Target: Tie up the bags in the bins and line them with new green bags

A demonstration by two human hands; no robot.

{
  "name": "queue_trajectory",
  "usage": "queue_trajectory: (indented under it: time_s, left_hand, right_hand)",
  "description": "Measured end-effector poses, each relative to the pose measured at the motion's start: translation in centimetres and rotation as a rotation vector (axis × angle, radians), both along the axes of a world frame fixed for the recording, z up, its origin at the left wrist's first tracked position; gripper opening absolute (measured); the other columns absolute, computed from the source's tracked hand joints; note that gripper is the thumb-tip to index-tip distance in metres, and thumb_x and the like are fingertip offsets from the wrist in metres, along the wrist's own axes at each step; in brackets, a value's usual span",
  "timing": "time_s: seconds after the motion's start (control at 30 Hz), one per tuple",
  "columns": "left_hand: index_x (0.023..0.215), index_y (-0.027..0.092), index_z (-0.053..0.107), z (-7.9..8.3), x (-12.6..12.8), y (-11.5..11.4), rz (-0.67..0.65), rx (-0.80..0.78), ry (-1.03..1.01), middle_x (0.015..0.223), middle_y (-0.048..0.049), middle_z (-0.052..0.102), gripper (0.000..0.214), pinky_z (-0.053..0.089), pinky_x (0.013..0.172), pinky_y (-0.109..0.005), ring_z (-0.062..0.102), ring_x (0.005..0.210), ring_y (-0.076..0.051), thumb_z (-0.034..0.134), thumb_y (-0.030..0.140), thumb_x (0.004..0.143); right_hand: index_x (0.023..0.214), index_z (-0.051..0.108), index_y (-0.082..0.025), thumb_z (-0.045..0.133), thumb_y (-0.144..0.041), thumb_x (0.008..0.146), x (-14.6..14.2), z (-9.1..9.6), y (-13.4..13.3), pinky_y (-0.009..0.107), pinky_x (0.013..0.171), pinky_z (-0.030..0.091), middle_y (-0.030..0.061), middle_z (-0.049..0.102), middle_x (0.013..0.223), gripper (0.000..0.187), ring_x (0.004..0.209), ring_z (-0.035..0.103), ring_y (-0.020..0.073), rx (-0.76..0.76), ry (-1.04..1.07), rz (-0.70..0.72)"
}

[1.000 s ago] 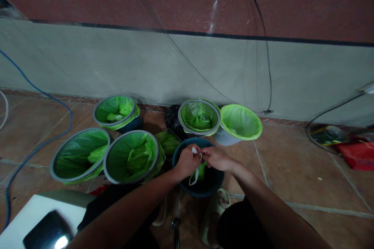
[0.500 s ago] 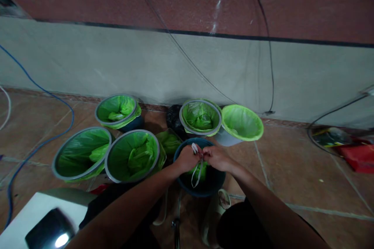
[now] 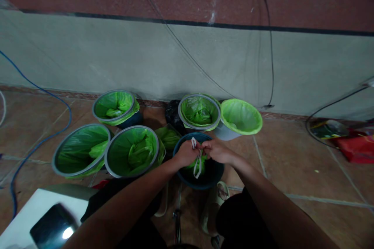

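Observation:
My left hand (image 3: 184,153) and my right hand (image 3: 216,151) meet over a dark blue bin (image 3: 215,177) on the tiled floor. Both hands pinch the white drawstring (image 3: 197,162) of a green bag (image 3: 194,164) that hangs down into the bin. A loop of the string dangles between my hands. The fingers of both hands are closed on the string.
Several grey-rimmed bins lined with green bags stand around: two at the left (image 3: 81,149) (image 3: 133,151), two behind (image 3: 114,105) (image 3: 199,111), one tipped at the right (image 3: 241,117). A white box (image 3: 23,221) lies at lower left. A blue cable (image 3: 35,148) and red items (image 3: 358,148) lie on the floor.
My hands have stayed over the dark bin and moved closer together on the drawstring, whose loop now hangs shorter. The view has shifted slightly.

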State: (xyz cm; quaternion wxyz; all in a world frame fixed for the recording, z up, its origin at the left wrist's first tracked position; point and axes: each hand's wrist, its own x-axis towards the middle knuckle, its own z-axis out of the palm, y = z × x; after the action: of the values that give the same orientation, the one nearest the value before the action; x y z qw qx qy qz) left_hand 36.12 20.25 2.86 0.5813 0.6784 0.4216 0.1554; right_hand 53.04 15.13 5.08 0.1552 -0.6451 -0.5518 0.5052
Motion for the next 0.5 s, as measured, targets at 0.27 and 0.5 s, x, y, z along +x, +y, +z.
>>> queue_trajectory:
  time_s: [0.27, 0.5]
  left_hand:
    - [0.068, 0.018, 0.059, 0.4, 0.2, -0.2, 0.066, -0.102, -0.191, 0.062, 0.0039, 0.058, 0.017, 0.041, 0.060, -0.021, 0.052, 0.061, -0.010, 0.052, 0.005, 0.060]
    - [0.065, 0.018, 0.051, 0.1, 0.5, -0.5, 0.081, -0.210, -0.315, 0.058, 0.0065, 0.052, 0.018, 0.040, 0.055, -0.019, 0.052, 0.055, -0.008, 0.050, 0.004, 0.055]
  right_hand:
    - [0.081, 0.064, -0.019, 0.052, -0.015, 0.076, -0.3, -0.2, -0.1, 0.021, 0.056, 0.042, -0.0022, 0.061, 0.069, 0.013, 0.059, 0.054, 0.0103, -0.035, 0.008, -0.011]
    - [0.077, 0.062, -0.018, 0.051, -0.016, 0.082, -0.9, 1.2, 0.0, 0.020, 0.053, 0.041, -0.0020, 0.058, 0.068, 0.013, 0.058, 0.055, 0.0099, -0.079, 0.055, -0.032]
